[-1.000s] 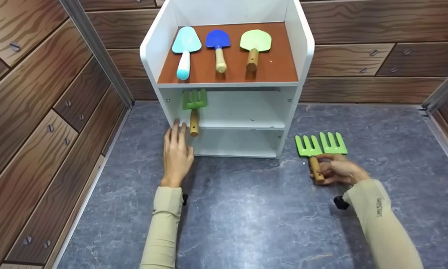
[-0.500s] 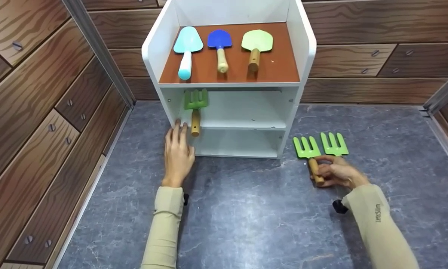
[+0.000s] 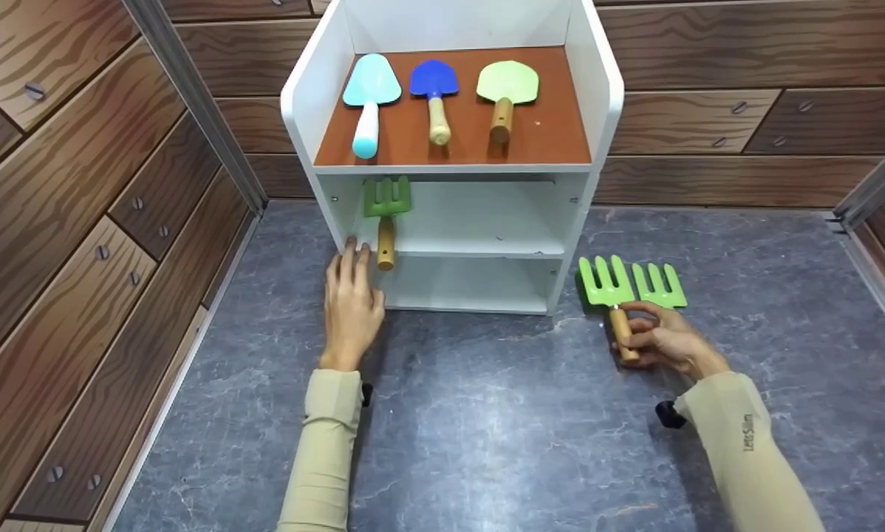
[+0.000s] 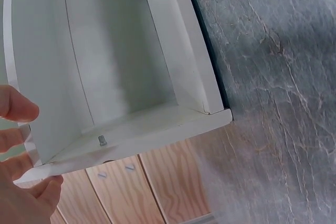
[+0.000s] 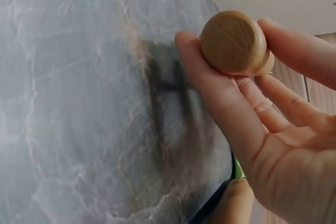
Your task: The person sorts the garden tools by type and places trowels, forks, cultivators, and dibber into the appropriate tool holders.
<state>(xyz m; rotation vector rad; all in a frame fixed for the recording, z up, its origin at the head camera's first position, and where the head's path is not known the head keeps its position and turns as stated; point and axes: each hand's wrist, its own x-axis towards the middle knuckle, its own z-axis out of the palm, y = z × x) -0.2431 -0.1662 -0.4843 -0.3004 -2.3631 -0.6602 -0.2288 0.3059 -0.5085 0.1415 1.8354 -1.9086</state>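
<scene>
My right hand (image 3: 671,341) pinches the wooden handle of a hand fork (image 3: 606,284) with green tines, between thumb and fingers. In the right wrist view the handle end (image 5: 231,43) faces the camera, with a dark shadow on the floor beside it. Just right of it a second green fork (image 3: 660,287) lies on the floor, its handle mostly hidden behind my right hand. My left hand (image 3: 352,310) holds the front edge of the left side panel (image 4: 142,145) of a white shelf unit (image 3: 453,168), fingers on both sides of it. A third green fork (image 3: 386,222) lies on the middle shelf's left.
On the brown top (image 3: 553,140) lie a light-blue trowel (image 3: 370,85), a dark-blue trowel (image 3: 434,81) and a pale-green trowel (image 3: 507,83). The grey marbled floor (image 3: 487,443) surrounds the unit. Wood-patterned walls (image 3: 708,44) stand behind and at the sides.
The fork in my right hand has risen a little, its tines tipping up and away from the floor. My left hand stays at the side panel.
</scene>
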